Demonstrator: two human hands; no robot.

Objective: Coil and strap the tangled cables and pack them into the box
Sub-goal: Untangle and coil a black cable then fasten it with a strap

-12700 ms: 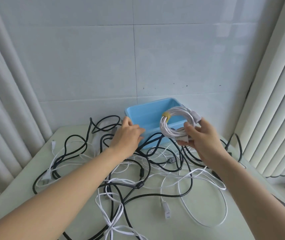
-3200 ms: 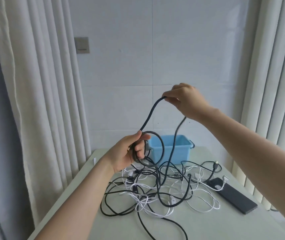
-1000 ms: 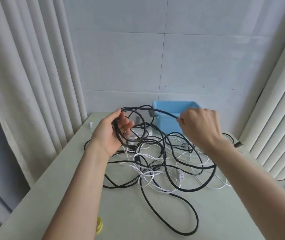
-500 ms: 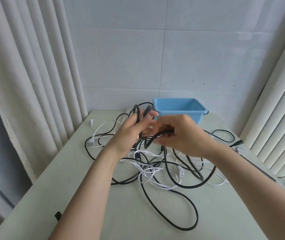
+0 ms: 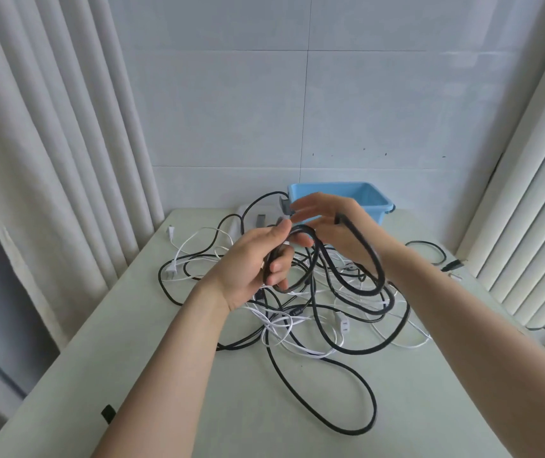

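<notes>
coiling the cable (image 5: 362, 249)
left hand (image 5: 254, 259) is clutching its loops; right hand (image 5: 337, 226), slack-fingered at 1 o'clock, is probably needing to gather more slack.

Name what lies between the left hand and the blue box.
Head view: the open right hand, a loop of black cable across it, lies between the left hand and the blue box.

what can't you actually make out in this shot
Head view only:
- Inside of the blue box: blocked by its front wall and the right hand; contents unknown.
- Right hand's hold on the black cable: motion-blurred.
- Number of loops in the left hand: covered by the hand itself.
- Small black item at the table's near-left edge: too small to identify.
</notes>
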